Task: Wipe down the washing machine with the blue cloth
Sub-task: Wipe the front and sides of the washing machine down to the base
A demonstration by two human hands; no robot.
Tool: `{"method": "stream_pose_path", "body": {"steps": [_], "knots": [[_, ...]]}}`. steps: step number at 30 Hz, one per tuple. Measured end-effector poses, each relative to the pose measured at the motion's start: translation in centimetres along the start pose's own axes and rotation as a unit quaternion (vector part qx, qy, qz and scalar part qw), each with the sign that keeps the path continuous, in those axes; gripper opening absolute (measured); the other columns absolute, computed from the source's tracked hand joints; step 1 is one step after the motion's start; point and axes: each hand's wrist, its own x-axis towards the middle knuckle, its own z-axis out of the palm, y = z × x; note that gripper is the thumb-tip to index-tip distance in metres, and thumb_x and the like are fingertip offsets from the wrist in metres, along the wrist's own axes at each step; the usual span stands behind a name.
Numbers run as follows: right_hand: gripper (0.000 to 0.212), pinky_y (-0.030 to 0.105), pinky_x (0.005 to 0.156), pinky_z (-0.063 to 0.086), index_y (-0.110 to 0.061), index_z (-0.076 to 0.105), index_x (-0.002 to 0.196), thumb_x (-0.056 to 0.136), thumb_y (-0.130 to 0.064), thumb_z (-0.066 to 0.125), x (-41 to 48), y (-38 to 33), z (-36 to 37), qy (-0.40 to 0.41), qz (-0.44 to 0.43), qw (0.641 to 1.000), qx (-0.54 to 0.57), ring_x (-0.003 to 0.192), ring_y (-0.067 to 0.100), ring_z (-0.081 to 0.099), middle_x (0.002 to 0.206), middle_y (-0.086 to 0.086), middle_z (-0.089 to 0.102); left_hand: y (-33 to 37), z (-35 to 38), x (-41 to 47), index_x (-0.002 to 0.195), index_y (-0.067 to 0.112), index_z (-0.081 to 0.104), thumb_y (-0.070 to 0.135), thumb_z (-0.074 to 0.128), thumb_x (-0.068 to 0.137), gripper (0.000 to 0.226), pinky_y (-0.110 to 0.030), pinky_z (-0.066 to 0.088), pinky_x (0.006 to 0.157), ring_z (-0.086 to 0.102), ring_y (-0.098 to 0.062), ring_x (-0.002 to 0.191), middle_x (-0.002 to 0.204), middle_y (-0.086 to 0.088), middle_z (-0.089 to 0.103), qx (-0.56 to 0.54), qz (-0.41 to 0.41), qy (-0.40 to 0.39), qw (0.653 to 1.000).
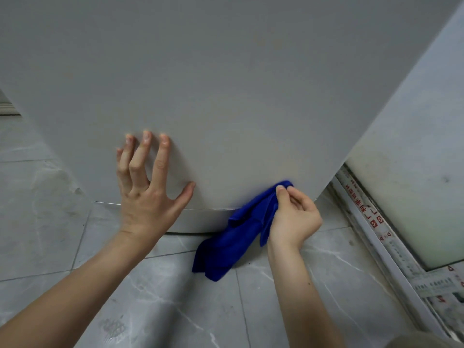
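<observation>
The right hand [293, 217] pinches the blue cloth [236, 237] against the washing machine [226, 96] near its lower edge; the cloth hangs left of the hand. The left hand [148, 194] rests on the panel with fingers spread.

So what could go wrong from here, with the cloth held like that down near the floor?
The right hand pinches only the top of the blue cloth. Most of it hangs loose toward the tiled floor, so it may pick up grit and smear it on the washing machine. With so little cloth against the machine, patches may get missed. The left hand rests bare on the machine and could leave marks.
</observation>
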Motion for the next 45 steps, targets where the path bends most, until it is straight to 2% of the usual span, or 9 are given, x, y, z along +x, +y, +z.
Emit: {"method": "stream_pose_path", "body": {"steps": [4, 9, 14, 19, 23, 28, 36, 40, 45], "knots": [[0.012, 0.016, 0.073, 0.055, -0.007, 0.069, 0.086, 0.08, 0.001, 0.076, 0.4, -0.5, 0.3, -0.003, -0.043, 0.999, 0.029, 0.08, 0.012, 0.072, 0.084, 0.007, 0.073, 0.1, 0.0, 0.0, 0.154, 0.013, 0.026, 0.04, 0.075, 0.082, 0.091, -0.051, 0.011, 0.123, 0.01, -0.035, 0.146, 0.152, -0.012, 0.019, -0.005, 0.001, 0.003, 1.0], [0.013, 0.026, 0.078, 0.057, -0.004, 0.068, 0.093, 0.083, -0.005, 0.075, 0.9, 4.4, -2.1, -0.016, 0.055, 0.997, -0.048, 0.083, 0.02, 0.07, 0.089, 0.011, 0.072, -0.1, 0.1, -0.1, 0.153, 0.014, 0.026, 0.041, 0.075, 0.082, 0.09, -0.052, 0.013, 0.123, 0.011, -0.036, 0.145, 0.151, -0.013, 0.02, 0.003, 0.008, 0.006, 1.0], [0.011, 0.016, 0.069, 0.055, -0.003, 0.067, 0.091, 0.083, -0.003, 0.074, -1.5, 5.6, -1.7, -0.089, 0.075, 0.99, -0.081, 0.076, 0.014, 0.068, 0.081, 0.007, 0.071, -0.8, 0.1, -1.3, 0.149, 0.01, 0.034, 0.034, 0.072, 0.09, 0.075, -0.054, 0.026, 0.119, 0.019, -0.035, 0.144, 0.148, -0.011, 0.026, 0.008, 0.034, -0.005, 0.999], [0.013, 0.01, 0.064, 0.05, -0.009, 0.068, 0.089, 0.082, 0.001, 0.073, -5.4, 4.9, -1.4, -0.16, 0.06, 0.979, -0.107, 0.069, 0.001, 0.067, 0.079, 0.002, 0.07, -2.7, -0.6, -5.5, 0.148, 0.013, 0.044, 0.02, 0.068, 0.093, 0.06, -0.057, 0.038, 0.111, 0.031, -0.033, 0.142, 0.15, -0.006, 0.036, 0.009, 0.081, -0.096, 0.992], [0.014, 0.015, 0.069, 0.054, -0.012, 0.066, 0.091, 0.084, 0.0, 0.071, -7.1, 4.2, -2.6, -0.171, 0.019, 0.972, -0.163, 0.076, 0.006, 0.069, 0.083, 0.001, 0.07, -3.2, -2.5, -9.0, 0.144, 0.006, 0.05, 0.018, 0.062, 0.096, 0.05, -0.051, 0.043, 0.107, 0.044, -0.032, 0.135, 0.144, -0.011, 0.05, -0.021, 0.006, -0.212, 0.977], [0.017, 0.013, 0.064, 0.051, -0.015, 0.063, 0.088, 0.086, 0.002, 0.067, -8.9, 0.9, -3.9, -0.165, -0.009, 0.967, -0.192, 0.071, 0.006, 0.064, 0.078, -0.001, 0.066, -1.4, -6.1, -9.4, 0.132, 0.003, 0.058, 0.027, 0.047, 0.099, 0.041, -0.041, 0.051, 0.089, 0.059, -0.029, 0.106, 0.116, -0.011, 0.065, -0.048, -0.111, -0.306, 0.944], [0.012, 0.013, 0.064, 0.05, -0.002, 0.061, 0.094, 0.086, 0.006, 0.066, -12.3, -13.6, -4.0, -0.197, -0.061, 0.952, -0.225, 0.069, 0.005, 0.06, 0.078, 0.003, 0.063, 4.3, -17.6, 0.3, 0.125, 0.005, 0.062, 0.028, 0.044, 0.1, 0.038, -0.032, 0.044, 0.09, 0.057, -0.026, 0.106, 0.115, -0.009, 0.065, -0.056, -0.172, -0.313, 0.932], [0.017, 0.014, 0.065, 0.049, -0.009, 0.062, 0.093, 0.085, 0.005, 0.067, -15.1, -26.4, -3.1, -0.228, -0.081, 0.937, -0.251, 0.072, 0.004, 0.061, 0.082, -0.004, 0.064, 8.9, -27.0, 9.5, 0.125, 0.006, 0.062, 0.029, 0.046, 0.1, 0.038, -0.033, 0.047, 0.092, 0.057, -0.022, 0.107, 0.116, -0.007, 0.065, -0.065, -0.188, -0.324, 0.925], [0.022, 0.019, 0.068, 0.051, -0.017, 0.063, 0.089, 0.086, 0.005, 0.066, -19.5, -46.1, -2.9, -0.299, -0.02, 0.933, -0.197, 0.076, 0.009, 0.063, 0.084, 0.003, 0.067, 16.3, -40.4, 23.6, 0.125, 0.008, 0.063, 0.033, 0.044, 0.099, 0.041, -0.031, 0.049, 0.091, 0.058, -0.02, 0.107, 0.117, -0.003, 0.066, -0.08, -0.193, -0.329, 0.921]]}}
